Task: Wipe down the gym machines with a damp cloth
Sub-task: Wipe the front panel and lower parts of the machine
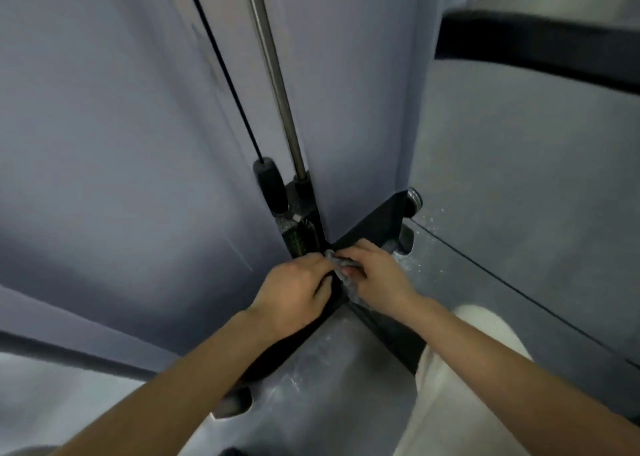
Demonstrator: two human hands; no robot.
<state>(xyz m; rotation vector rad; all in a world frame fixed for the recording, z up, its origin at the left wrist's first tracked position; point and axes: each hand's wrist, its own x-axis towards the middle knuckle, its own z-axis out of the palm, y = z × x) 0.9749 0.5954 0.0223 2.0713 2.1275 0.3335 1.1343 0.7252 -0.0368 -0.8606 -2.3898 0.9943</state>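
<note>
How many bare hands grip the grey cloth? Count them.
2: the left hand pinches the crumpled grey cloth beside the black machine base; the right hand clasps it opposite.

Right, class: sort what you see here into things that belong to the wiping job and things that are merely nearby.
Belongs to the job:
- grey cloth, gripped by the left hand and the right hand
- black base frame of the machine, under the cloth

Merely nearby:
- steel guide rod
- black cable
- grey floor
</note>
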